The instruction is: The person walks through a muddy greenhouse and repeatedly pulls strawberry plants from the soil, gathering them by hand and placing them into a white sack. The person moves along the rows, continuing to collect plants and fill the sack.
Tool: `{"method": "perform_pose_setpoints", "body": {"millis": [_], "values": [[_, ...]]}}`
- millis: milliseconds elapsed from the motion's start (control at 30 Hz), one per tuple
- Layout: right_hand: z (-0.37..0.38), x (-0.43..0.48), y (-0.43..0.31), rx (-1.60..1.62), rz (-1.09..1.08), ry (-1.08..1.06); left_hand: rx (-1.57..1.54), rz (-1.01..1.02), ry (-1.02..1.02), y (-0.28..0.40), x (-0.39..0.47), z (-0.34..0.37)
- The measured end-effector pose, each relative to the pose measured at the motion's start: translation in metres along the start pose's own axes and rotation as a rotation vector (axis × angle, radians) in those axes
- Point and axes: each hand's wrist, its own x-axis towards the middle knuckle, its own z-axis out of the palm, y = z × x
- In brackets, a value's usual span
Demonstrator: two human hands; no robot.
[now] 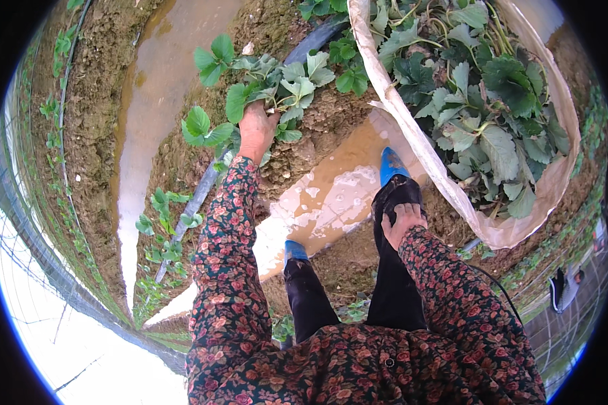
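Reaching forward to the soil ridge, my left hand point(258, 132) grips a strawberry plant point(296, 86) low at its stems. The fingers are mostly hidden under leaves, while the thumb shows beside the stems. Some of these leaves look dull and limp next to brighter green leaves point(198, 126) on the ridge. My right hand point(404, 223) rests on the knee of my dark trousers point(397, 273), holding nothing. To its upper right is a large pale sack point(501, 233), its mouth wide and filled with loose strawberry plants point(501, 147).
My blue boots point(392, 164) stand at a furrow of muddy water point(334, 202). Another flooded furrow point(152, 111) runs along the left. A dark irrigation pipe point(195, 200) lies along the planted ridge. Shoes point(565, 291) are at the far right, near wire mesh point(582, 324).
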Motion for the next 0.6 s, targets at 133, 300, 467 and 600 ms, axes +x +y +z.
{"method": "perform_pose_setpoints", "body": {"millis": [133, 300, 467, 600], "values": [[0.001, 0.001, -0.004, -0.016, -0.01, 0.0, 0.001, -0.117, -0.116, -0.04, 0.018, -0.003], [-0.002, 0.003, -0.009, 0.001, -0.037, -0.026, -0.814, -0.54, 0.238, -0.101, -0.001, -0.036], [0.005, 0.003, 0.003, -0.022, -0.024, 0.016, -0.851, -0.45, 0.17, -0.039, -0.021, -0.12], [-0.014, 0.003, -0.009, -0.026, 0.037, -0.071, -0.498, -0.4, -0.136, 0.014, -0.027, -0.112]]}}
